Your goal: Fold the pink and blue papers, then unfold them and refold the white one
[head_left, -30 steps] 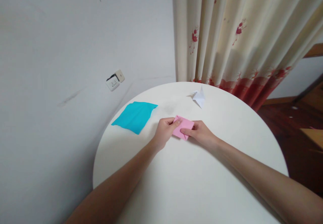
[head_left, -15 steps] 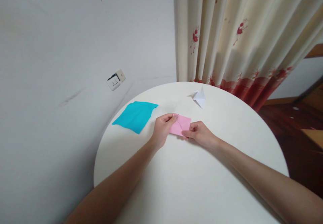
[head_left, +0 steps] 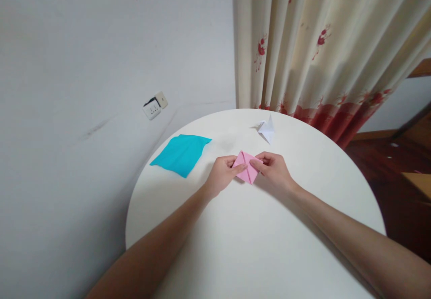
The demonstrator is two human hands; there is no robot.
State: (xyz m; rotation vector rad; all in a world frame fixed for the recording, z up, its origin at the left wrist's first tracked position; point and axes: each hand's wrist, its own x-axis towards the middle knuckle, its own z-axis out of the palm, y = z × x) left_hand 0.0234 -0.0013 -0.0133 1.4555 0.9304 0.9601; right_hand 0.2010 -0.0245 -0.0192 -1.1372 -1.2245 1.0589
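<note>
A small folded pink paper (head_left: 247, 172) sits between the two hands over the middle of the round white bench (head_left: 256, 245). The left hand (head_left: 220, 173) pinches its left corner, thumb and fingers closed on the edge. The right hand (head_left: 274, 169) grips the right corner the same way, fingers curled over the top. Creases cross the paper's face, and its lower point hangs toward the bench; whether it touches the surface cannot be told.

A sheet of blue paper (head_left: 181, 154) lies flat on the bench to the left of the left hand, well apart from it, near the rim. A folded white paper figure (head_left: 266, 129) stands at the far edge, beyond the right hand. Behind it hangs a cream curtain (head_left: 319, 47) with red flowers, and a wall socket (head_left: 155, 106) shows on the grey wall.

Fingertips hide the two held corners of the pink paper, and its back side is out of sight. The near bench edge and both upper arms are cut off by the frame.
</note>
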